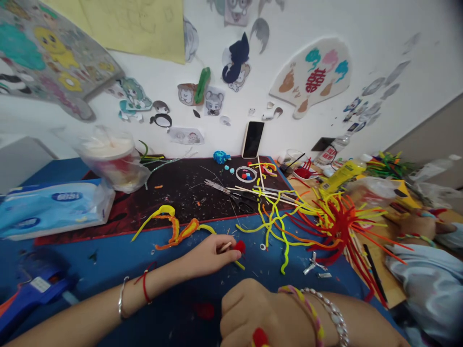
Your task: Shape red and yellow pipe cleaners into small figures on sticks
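My left hand (213,255) is closed in a pinch over the blue table, with a small red fuzzy piece (240,247) at its fingertips. A short pale stick (224,247) shows between its fingers. Closer to me, my right hand (249,311) is curled shut; a red-tipped fuzzy piece (259,336) with some yellow pokes out below it, mostly hidden. Beyond my left hand lies a bent yellow-and-orange pipe cleaner shape (175,229), and a yellow stem passes under that hand. A googly eye (262,246) rests right of it. A blurred red patch (204,310) lies nearer me.
Loose pipe cleaners (340,221) spread across the right side. Scissors (242,201) lie on the dark mat (181,188). Left are a blue glue gun (36,284), a tissue pack (54,207) and a bagged cup (112,161). A phone (252,140) leans on the wall. Another person's arm (419,229) is far right.
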Motion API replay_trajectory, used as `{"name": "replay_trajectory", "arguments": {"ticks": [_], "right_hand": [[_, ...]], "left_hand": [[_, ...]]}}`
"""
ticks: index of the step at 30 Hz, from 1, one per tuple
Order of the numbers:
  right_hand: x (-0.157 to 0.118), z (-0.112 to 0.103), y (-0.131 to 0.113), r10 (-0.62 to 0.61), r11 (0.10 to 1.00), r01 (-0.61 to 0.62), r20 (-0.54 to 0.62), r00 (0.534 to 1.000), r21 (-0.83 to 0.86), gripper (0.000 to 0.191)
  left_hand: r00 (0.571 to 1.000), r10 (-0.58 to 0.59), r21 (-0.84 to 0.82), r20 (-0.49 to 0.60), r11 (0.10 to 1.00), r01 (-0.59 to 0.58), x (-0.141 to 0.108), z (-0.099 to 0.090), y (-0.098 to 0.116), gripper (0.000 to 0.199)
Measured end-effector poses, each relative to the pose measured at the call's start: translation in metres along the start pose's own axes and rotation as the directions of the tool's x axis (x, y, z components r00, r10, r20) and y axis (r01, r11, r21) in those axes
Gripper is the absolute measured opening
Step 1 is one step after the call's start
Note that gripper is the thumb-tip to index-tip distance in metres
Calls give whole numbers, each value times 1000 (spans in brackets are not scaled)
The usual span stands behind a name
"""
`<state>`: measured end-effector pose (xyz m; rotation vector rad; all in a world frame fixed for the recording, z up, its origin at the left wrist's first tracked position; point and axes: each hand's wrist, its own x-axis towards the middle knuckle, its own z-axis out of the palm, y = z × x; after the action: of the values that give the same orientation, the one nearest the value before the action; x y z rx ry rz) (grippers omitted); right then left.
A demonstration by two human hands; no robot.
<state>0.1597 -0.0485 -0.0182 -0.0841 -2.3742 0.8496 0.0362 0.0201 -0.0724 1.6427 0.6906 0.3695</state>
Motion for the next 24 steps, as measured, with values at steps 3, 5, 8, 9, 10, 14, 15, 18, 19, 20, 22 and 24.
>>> {"name": "replay_trajectory", "arguments": {"ticks": [3, 5, 8, 9, 10, 14, 15, 18, 19, 20, 22, 24], "right_hand": [[-30, 1, 14, 105, 954, -70, 107, 989, -292, 21], [-51, -1, 23, 146, 887, -48, 182, 972, -459, 24], [-75, -9, 37, 223, 807, -136, 83, 971, -575, 19], [-80, -13, 41, 267, 790, -197, 36, 963, -580, 17], [-84, -16, 44, 324, 770, -286, -36, 945, -570, 16], [-90, -26, 49, 589, 689, -651, -277, 759, -318, 21], [-89, -26, 50, 648, 670, -706, -283, 707, -230, 23], [-86, -24, 49, 733, 641, -766, -259, 629, -46, 24], [-85, -23, 49, 739, 640, -768, -259, 622, -19, 23], [-84, -22, 49, 742, 639, -769, -258, 619, -4, 22], [-83, -20, 48, 751, 636, -771, -244, 613, 21, 22], [-83, -18, 49, 765, 627, -778, -230, 602, 50, 26]], "left_hand": [[999, -35, -23, -32, 999, 34, 0, 0, 0, 30], [998, -50, -66, -43, 997, 48, 1, 1, 1, 30], [996, -71, -111, -58, 992, 64, 1, 0, 1, 29], [995, -83, -118, -59, 990, 75, 1, 0, 1, 28], [994, -96, -122, -56, 989, 88, 1, 0, 1, 26], [995, -96, -109, -23, 990, 93, -1, 1, 3, 18], [996, -85, -102, -11, 991, 83, -1, 1, 4, 17], [997, -80, -81, 20, 993, 81, -2, 1, 7, 16], [996, -85, -76, 26, 993, 87, -2, 1, 8, 15], [996, -89, -73, 28, 993, 91, -2, 1, 9, 15], [996, -89, -71, 32, 993, 91, -1, 1, 8, 16], [996, -85, -78, 38, 993, 88, 0, 2, 7, 18]]}}
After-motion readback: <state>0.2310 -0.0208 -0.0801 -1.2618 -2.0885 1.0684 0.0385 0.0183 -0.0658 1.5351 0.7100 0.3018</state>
